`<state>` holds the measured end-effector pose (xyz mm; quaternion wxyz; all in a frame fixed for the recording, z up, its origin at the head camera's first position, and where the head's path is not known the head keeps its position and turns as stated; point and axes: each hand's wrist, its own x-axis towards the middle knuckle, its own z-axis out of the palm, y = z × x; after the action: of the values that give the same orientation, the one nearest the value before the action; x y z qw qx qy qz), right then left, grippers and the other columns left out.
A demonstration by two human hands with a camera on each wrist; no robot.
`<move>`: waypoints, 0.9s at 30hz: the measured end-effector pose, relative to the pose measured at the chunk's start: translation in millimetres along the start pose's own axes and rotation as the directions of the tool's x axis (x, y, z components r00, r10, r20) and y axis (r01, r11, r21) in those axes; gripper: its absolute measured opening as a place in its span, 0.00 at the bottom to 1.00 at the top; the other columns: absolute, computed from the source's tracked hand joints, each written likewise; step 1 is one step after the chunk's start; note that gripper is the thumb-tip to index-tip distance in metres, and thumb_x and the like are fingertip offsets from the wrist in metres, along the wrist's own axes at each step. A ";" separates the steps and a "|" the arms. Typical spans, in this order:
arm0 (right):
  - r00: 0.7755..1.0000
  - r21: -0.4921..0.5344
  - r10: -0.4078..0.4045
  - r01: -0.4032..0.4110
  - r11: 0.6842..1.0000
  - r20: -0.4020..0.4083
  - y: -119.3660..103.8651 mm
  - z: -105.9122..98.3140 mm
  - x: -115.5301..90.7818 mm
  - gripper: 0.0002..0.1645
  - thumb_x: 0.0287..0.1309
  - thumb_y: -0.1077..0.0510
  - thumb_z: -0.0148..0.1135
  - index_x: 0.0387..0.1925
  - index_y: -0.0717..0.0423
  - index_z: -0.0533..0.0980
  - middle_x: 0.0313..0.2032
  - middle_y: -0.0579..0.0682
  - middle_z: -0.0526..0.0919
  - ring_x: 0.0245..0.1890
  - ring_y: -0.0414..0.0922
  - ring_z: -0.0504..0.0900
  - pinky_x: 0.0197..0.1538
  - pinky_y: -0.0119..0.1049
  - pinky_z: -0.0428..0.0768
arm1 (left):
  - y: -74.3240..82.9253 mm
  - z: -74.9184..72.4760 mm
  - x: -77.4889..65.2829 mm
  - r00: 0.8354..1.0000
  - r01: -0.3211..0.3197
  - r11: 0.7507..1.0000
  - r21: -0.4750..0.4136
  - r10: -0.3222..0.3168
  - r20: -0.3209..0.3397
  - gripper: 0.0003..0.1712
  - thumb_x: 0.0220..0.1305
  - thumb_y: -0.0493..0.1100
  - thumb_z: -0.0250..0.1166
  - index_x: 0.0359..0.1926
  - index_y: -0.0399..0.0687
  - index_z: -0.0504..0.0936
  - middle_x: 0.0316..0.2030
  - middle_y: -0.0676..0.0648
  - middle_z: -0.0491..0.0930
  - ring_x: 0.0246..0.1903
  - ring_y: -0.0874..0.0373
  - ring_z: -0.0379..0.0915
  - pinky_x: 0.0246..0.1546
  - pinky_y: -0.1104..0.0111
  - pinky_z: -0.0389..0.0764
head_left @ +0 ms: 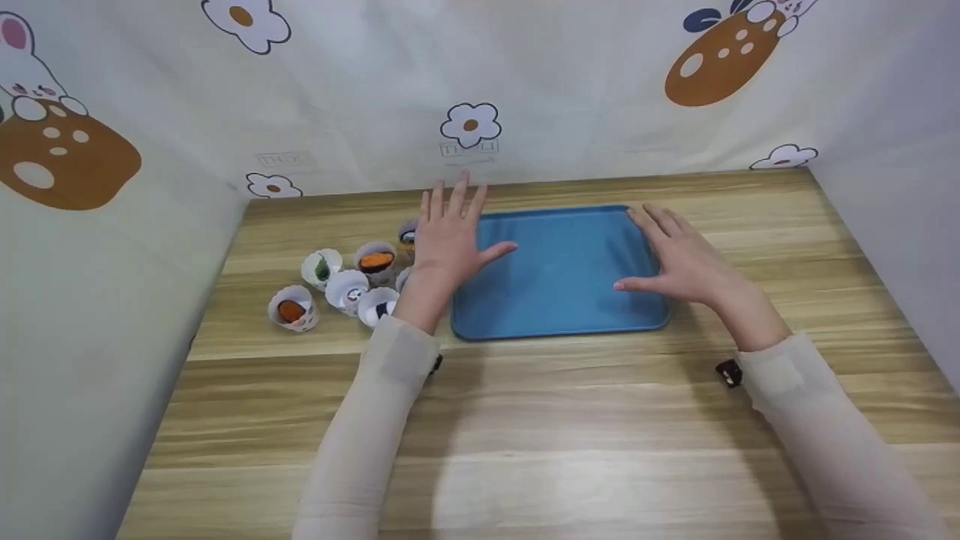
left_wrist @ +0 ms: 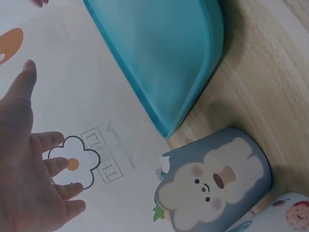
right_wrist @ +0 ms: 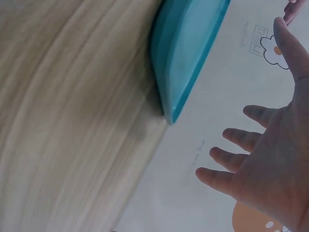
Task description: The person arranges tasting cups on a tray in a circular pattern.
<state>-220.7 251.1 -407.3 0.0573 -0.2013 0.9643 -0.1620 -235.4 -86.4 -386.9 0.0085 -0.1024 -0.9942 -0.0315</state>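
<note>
A blue rectangular tray [head_left: 562, 277] lies flat on the wooden table. My left hand [head_left: 448, 244], fingers spread and thumb out to the right, hovers over its left edge and holds nothing. My right hand [head_left: 690, 262] is over the right edge, fingers extended and thumb pointing inward, also holding nothing. In the left wrist view a grey paper cup [left_wrist: 217, 179] with a bear print stands close beside the tray's corner. The right wrist view shows the right palm [right_wrist: 270, 179] apart from the tray [right_wrist: 186, 63].
Several small paper cups stand left of the tray, among them one with a brown-orange piece [head_left: 291, 311], one with a green leaf [head_left: 322, 268] and one with an orange-topped piece [head_left: 376, 261]. Part of this group is hidden behind the left arm. A printed curtain [head_left: 360, 97] borders the table's back.
</note>
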 end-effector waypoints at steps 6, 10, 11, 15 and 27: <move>1.000 0.006 0.005 -0.006 1.000 0.028 4.5 3.5 -5.3 0.69 0.47 0.26 0.69 0.79 0.53 0.46 0.78 0.65 0.46 0.76 0.69 0.47 0.72 0.70 0.53 | -0.9 -2.1 -2.3 1.000 -0.002 1.000 0.004 0.002 0.006 0.54 0.62 0.79 0.50 0.80 0.58 0.48 0.81 0.47 0.37 0.79 0.42 0.37 0.79 0.49 0.42; 0.999 0.013 0.010 -0.011 1.000 0.046 7.5 6.0 -8.2 0.70 0.47 0.25 0.68 0.79 0.53 0.45 0.77 0.66 0.46 0.76 0.69 0.47 0.71 0.71 0.52 | -0.5 -3.3 -3.9 1.000 -0.011 1.000 0.005 0.011 -0.004 0.50 0.65 0.75 0.52 0.79 0.58 0.52 0.81 0.46 0.40 0.78 0.43 0.42 0.79 0.50 0.45; 0.999 0.017 0.012 -0.013 1.000 0.046 8.6 6.9 -9.0 0.70 0.47 0.25 0.68 0.79 0.53 0.46 0.77 0.66 0.46 0.76 0.69 0.47 0.72 0.70 0.52 | -0.5 -3.8 -4.5 1.000 -0.013 1.000 0.001 0.013 -0.006 0.49 0.66 0.73 0.53 0.79 0.57 0.53 0.80 0.46 0.41 0.78 0.43 0.42 0.79 0.51 0.45; 0.998 0.035 0.024 -0.026 0.999 0.050 12.6 11.0 -12.0 0.71 0.46 0.26 0.69 0.78 0.56 0.46 0.77 0.67 0.46 0.76 0.68 0.47 0.73 0.68 0.52 | -0.1 -6.0 -7.3 1.000 -0.022 1.000 -0.011 0.022 -0.012 0.46 0.67 0.70 0.55 0.78 0.57 0.55 0.80 0.46 0.42 0.78 0.44 0.43 0.79 0.51 0.44; 0.984 0.054 0.083 -0.092 0.994 0.156 15.5 19.3 -19.2 0.81 0.41 0.24 0.71 0.77 0.67 0.40 0.77 0.69 0.43 0.76 0.68 0.47 0.75 0.63 0.53 | 1.6 -14.3 -15.9 0.999 -0.041 0.999 0.013 0.041 -0.014 0.45 0.69 0.70 0.53 0.78 0.56 0.54 0.80 0.46 0.41 0.78 0.45 0.43 0.79 0.52 0.45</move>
<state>-205.5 266.8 -429.7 0.1444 -0.1688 0.9596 -0.1728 -219.3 -89.0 -372.9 0.0170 -0.1223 -0.9920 -0.0257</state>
